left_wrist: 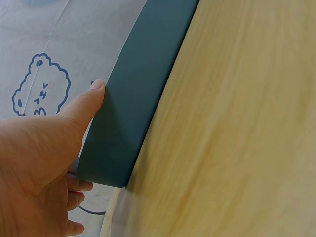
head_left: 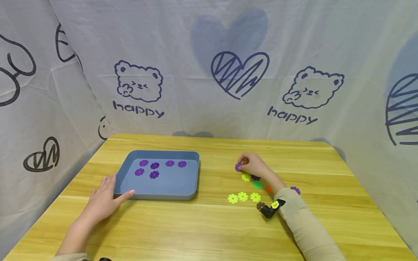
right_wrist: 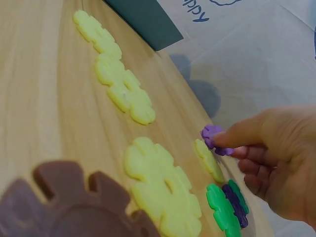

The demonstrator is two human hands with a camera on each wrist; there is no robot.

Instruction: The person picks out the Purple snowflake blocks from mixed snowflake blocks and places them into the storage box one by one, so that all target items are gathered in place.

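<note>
My left hand (head_left: 103,200) rests at the near left corner of a blue-grey tray (head_left: 163,197). Its thumb lies on the front rim and its fingers lie along the left side, fairly straight. Several purple snowflake discs (head_left: 154,174) lie flat inside the tray. Right of it, my right hand (head_left: 256,166) pinches a purple snowflake disc (right_wrist: 211,136) between thumb and fingers, just above a yellow disc (head_left: 246,177). Close below that hand lie a green disc (head_left: 257,185) and a dark purple disc (right_wrist: 235,206).
Three yellow discs (head_left: 242,196) lie in a row nearer me, with a brown disc (head_left: 260,206) by the right wrist camera. An orange disc (head_left: 269,189) and another purple disc (head_left: 295,190) lie beside the right forearm. A printed cloth (head_left: 196,108) hangs behind the wooden table (head_left: 183,232).
</note>
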